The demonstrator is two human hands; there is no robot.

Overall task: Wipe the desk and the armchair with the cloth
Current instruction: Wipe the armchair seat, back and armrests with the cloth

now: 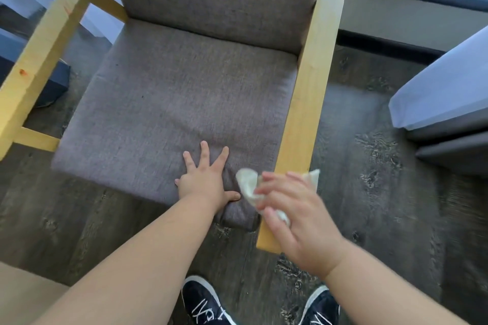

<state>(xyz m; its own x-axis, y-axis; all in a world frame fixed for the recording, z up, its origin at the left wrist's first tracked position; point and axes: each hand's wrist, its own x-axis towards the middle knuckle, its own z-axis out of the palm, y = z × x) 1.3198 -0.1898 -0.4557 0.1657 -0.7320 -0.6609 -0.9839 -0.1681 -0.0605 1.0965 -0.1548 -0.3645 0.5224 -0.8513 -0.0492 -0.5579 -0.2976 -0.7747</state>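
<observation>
The person stands at the front of the armchair [179, 92], looking down on its grey seat and pale wooden frame. The left grip [204, 182] lies released, fingers spread flat on the front of the seat cushion at 6 o'clock, with the thumb hooked over the front edge, seemingly steadying the chair. The right grip [298, 221] is clasped around the cloth [247, 182], a small pale rag bunched at the front end of the armrest [309, 87] on the 3 o'clock side. This hand and the rag are blurred, so whether the cloth actually presses on the wood or hovers just beside it cannot be told.

As for progress, the wiping seems to be at the armchair stage, at the near tip of this 1 armrest. Nothing on the wood or fabric shows which parts have been gone over. The other armrest [45, 42], at 9 o'clock, carries 2 small reddish marks, and a few dark specks sit on the cushion; these could be dirt or part of the material. That armrest, the seat and the backrest at 12 o'clock probably remain to be done.

No worktop is in view, so that half of the job cannot be judged. The person's 2 dark shoes [203, 303] stand on the floor [369, 192] at 6 o'clock.
</observation>
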